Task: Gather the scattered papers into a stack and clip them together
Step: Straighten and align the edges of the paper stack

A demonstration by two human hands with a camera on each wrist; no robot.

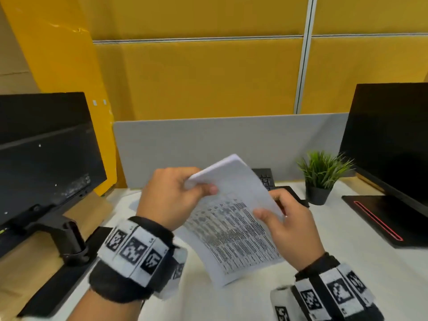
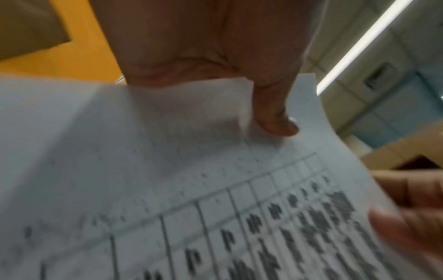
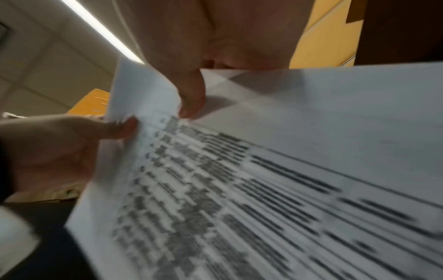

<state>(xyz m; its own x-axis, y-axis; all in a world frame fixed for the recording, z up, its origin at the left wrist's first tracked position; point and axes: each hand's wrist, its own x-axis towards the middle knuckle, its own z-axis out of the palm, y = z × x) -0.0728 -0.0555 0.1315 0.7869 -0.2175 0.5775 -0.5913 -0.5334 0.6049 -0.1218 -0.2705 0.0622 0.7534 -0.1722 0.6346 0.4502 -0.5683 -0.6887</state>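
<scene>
papers (image 1: 231,218) already gathered, held up above the desk (image 1: 347,262) | left hand (image 1: 171,195) pinches the top corner, right hand (image 1: 287,223) grips the right edge | looks like squaring up | no clip spotted anywhere, so clipping's still left

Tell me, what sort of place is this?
Most likely an office desk: two dark monitors, a grey desk divider, a keyboard and a small potted plant, with printed papers in hand.
</scene>
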